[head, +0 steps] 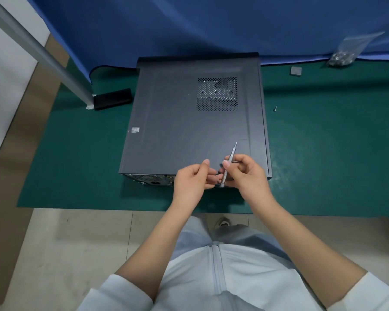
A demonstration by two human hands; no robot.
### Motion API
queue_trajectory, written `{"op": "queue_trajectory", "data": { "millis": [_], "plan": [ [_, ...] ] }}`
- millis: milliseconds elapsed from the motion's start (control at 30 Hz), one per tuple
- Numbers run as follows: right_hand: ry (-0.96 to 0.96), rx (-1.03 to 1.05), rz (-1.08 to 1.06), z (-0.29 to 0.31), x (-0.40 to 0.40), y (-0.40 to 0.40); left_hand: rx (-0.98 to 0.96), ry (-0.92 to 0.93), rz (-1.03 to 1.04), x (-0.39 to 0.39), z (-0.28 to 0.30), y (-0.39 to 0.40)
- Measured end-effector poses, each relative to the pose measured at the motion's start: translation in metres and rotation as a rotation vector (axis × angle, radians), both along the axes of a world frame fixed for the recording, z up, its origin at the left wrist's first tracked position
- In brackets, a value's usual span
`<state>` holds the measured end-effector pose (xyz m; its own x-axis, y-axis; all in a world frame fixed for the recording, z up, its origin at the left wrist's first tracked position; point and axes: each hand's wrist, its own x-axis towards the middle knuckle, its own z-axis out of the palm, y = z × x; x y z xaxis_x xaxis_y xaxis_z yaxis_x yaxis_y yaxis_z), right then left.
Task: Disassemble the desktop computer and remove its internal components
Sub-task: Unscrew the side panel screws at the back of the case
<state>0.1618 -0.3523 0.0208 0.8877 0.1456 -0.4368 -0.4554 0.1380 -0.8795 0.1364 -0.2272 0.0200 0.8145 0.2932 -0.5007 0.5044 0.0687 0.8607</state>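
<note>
We see the desktop computer (193, 117) lying on its side on the green mat of the worktop (323, 153), its dark side panel still on and facing up, with a perforated vent (217, 94) toward the far right of that panel and a small pale sticker (135, 130) near the panel's left edge. The rear face of the computer, with its ports and grille, points toward us at the near edge

Over the near right corner of the computer, our right hand (245, 173) has its grip curled round a slim silver screwdriver (228, 164), thumb and fingers pinching the shaft, the tip angled up and away from us above the panel. Our left hand (189, 179) hovers just left of the screwdriver, fingers loosely curled with the thumb raised; its fingertips sit close to the lower end of the tool, and we cannot tell whether they touch it or hold some small piece there

Right of the computer, a single loose screw (275, 108) lies on the mat, apart from the case. Farther beyond and right of the computer, a clear plastic bag (346, 52) rests at the edge of the blue cloth (189, 23); it holds a cluster of small metal parts gathered at its lower end, too small for us to name. Between that bag and the computer lies a small grey square piece (296, 70). Left of the computer, a black oblong object (112, 98) lies beside the foot of a grey metal post (43, 50)
</note>
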Motion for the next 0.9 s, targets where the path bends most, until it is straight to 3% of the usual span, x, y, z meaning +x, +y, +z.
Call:
{"op": "queue_trajectory", "data": {
  "millis": [200, 333, 500, 667, 900],
  "plan": [
    [0.016, -0.057, 0.071, -0.007, -0.01, -0.009, 0.32, 0.118, -0.237, -0.008, -0.009, -0.007],
    [0.086, -0.064, 0.209, -0.018, -0.022, -0.017, -0.088, 0.199, -0.243, -0.011, -0.011, -0.019],
    [-0.023, -0.313, 0.357, -0.023, -0.025, -0.028, -0.199, 0.201, -0.333, -0.016, -0.021, -0.034],
    [0.158, -0.235, 0.294, -0.025, -0.033, -0.038, -0.393, 0.179, -0.262, -0.016, -0.026, -0.044],
    [0.229, -0.273, 0.13, -0.026, -0.041, -0.042, -0.458, 0.222, -0.241, -0.01, -0.023, -0.067]
  ]
}}
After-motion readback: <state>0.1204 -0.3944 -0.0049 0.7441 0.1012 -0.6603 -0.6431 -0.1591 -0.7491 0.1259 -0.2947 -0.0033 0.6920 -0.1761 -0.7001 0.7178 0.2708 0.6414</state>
